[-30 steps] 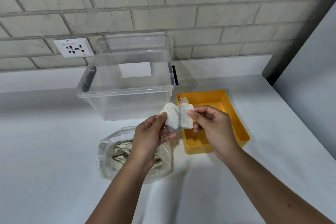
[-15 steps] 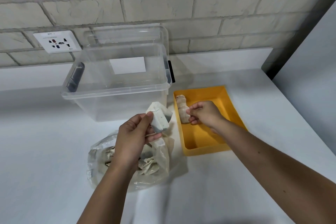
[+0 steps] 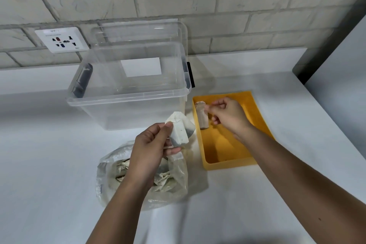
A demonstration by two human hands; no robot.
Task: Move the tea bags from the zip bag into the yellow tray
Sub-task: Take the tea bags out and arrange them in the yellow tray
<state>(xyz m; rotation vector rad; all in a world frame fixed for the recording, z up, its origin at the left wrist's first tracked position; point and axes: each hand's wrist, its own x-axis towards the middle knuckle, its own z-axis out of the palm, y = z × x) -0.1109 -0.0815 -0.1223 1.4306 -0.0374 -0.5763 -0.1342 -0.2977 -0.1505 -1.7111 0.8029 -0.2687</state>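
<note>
One tea bag (image 3: pixel 179 132) is pinched in the left hand (image 3: pixel 150 150), with the yellow tray (image 3: pixel 227 164) just to its right; whether the right hand (image 3: pixel 227 115) grips the placed tea bag (image 3: pixel 202 120) cannot be determined.

Counter (image 3: pixel 49 164): bears everything listed.
Storage box (image 3: pixel 128 109): rear centre, by the wall.
Wall socket (image 3: pixel 61 39): behind and left of the storage box.
Tray (image 3: pixel 227 164): right of the storage box, nearer.
Zip bag (image 3: pixel 178 168): before the storage box, left of the tray; loose tea bags (image 3: pixel 164 178) inside.
Lying tea bag (image 3: pixel 202 119): tray's far-left corner, right hand (image 3: pixel 227 115) pinching its far end.
Held tea bag (image 3: pixel 179 130): in left hand (image 3: pixel 150 144), above the zip bag.
</note>
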